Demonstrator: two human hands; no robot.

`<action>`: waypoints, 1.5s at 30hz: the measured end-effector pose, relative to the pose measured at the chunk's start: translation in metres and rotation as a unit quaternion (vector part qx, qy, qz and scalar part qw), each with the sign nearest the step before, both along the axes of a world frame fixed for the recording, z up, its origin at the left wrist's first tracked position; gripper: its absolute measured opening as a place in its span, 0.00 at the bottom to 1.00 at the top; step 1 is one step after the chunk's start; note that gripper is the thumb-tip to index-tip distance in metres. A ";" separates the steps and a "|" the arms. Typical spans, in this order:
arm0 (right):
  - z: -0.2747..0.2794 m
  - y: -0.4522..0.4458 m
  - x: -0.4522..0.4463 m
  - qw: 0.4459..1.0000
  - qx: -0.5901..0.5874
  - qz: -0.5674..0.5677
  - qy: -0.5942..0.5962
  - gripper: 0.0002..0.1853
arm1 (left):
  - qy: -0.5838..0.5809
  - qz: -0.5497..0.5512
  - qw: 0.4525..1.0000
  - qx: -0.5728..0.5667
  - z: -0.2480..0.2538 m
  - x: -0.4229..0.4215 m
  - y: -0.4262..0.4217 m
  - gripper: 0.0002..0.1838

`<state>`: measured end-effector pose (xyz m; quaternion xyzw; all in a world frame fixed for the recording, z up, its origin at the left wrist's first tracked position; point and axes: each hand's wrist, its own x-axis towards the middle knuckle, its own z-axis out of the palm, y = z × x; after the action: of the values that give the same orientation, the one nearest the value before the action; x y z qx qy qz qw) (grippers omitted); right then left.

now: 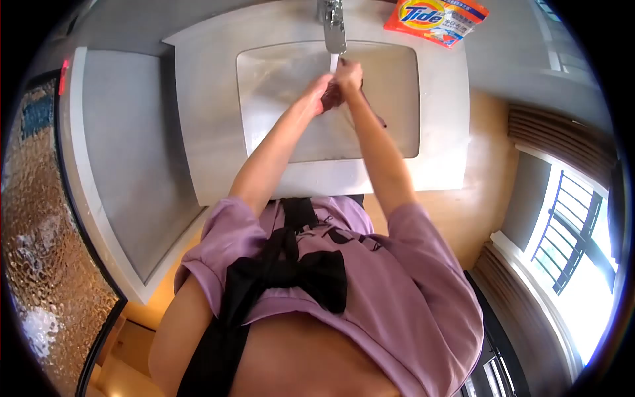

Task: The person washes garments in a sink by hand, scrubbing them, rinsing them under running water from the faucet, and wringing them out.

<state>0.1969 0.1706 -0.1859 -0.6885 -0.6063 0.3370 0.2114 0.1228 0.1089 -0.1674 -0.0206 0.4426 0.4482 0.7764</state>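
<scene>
Water's running from the tap (335, 33). Right hand (349, 74) is clenched on a dark cloth (331, 99); left hand (319, 90) is pressed to it, fingers hidden, can't tell its grip. Cloth's bunched inside the sink (400, 99). Looks mid-rinse: not wrung out, not set aside. Detergent packet (436, 20) on the counter (444, 106); can't tell if any's used.

Orange packet (436, 21), marked "Tide", on white worktop (444, 112), far right corner. Window (565, 221), right, dark-barred; brown pleated curtain (559, 142) alongside. Textured glass panel (56, 245), left, black-framed; small red object (64, 77) near its upper end.
</scene>
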 end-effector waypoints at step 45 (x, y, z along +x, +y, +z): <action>0.049 0.013 0.067 0.932 -0.179 0.002 0.315 0.22 | 0.438 -0.388 0.801 0.122 0.001 -0.066 -0.008 0.38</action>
<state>0.2636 0.1831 -0.1368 -0.5719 -0.4397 0.6401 0.2642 0.0568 0.1008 -0.1662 0.4463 0.6486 0.1204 0.6046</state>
